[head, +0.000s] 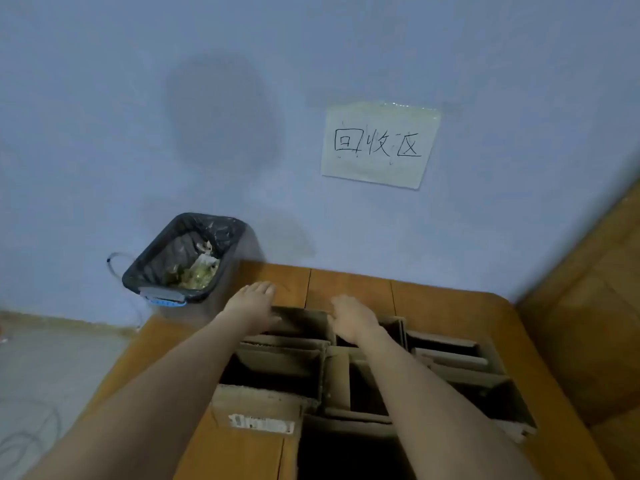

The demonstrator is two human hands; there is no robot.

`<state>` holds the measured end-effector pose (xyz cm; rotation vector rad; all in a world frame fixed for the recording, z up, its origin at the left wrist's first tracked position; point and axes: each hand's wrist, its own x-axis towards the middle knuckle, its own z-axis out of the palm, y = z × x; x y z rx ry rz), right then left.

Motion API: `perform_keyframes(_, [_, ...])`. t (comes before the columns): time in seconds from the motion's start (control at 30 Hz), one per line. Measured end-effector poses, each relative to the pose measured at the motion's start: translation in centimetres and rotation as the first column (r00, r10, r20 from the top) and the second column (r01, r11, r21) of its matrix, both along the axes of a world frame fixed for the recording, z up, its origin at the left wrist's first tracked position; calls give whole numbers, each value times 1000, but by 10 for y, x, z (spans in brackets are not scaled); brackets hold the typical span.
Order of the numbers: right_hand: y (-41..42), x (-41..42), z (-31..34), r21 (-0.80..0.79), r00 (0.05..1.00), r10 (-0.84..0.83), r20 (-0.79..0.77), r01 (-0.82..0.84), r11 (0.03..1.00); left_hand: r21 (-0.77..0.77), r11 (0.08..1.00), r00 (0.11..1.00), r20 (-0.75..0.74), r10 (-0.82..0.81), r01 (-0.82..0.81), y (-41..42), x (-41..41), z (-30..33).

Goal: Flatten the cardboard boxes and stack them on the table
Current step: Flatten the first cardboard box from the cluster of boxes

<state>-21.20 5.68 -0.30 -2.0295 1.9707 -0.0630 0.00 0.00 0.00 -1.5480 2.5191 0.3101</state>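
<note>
Several open brown cardboard boxes (284, 362) stand upright, packed side by side on a wooden table (446, 299). One box at the right (460, 362) has its flaps folded inward. My left hand (254, 303) reaches over the far rim of the rear left box, fingers extended past its edge, thumb against the flap. My right hand (353, 318) lies on the far rim of the neighbouring box, fingers bent downward over it. Both forearms stretch across the boxes and hide part of them.
A dark waste bin (187, 258) with a black liner and scraps stands on the floor left of the table, against the blue wall. A paper sign (379, 143) is taped to the wall. A wooden panel (595, 306) borders the table on the right.
</note>
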Motion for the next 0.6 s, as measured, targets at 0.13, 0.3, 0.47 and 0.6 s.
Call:
perform_keyframes(0.13, [-14,3,-25,87,999,36,6,-36,996,89,995,997,60,-42,36,-11,-10,-21])
perform_keyframes(0.3, [-34,12,-52,118,991,130,-44,-124,985,140,983,984,121,-135,117,-34,-9,-51])
perform_keyframes(0.47, [-45,12,-69,159,985,157,-68,-144,977,172,969,975,109,-196,175,-56,-5,-70])
perform_keyframes(0.6, [-56,14,-73,158,971,181,-159,-156,975,89,967,950,187,-252,239,-63,-8,-79])
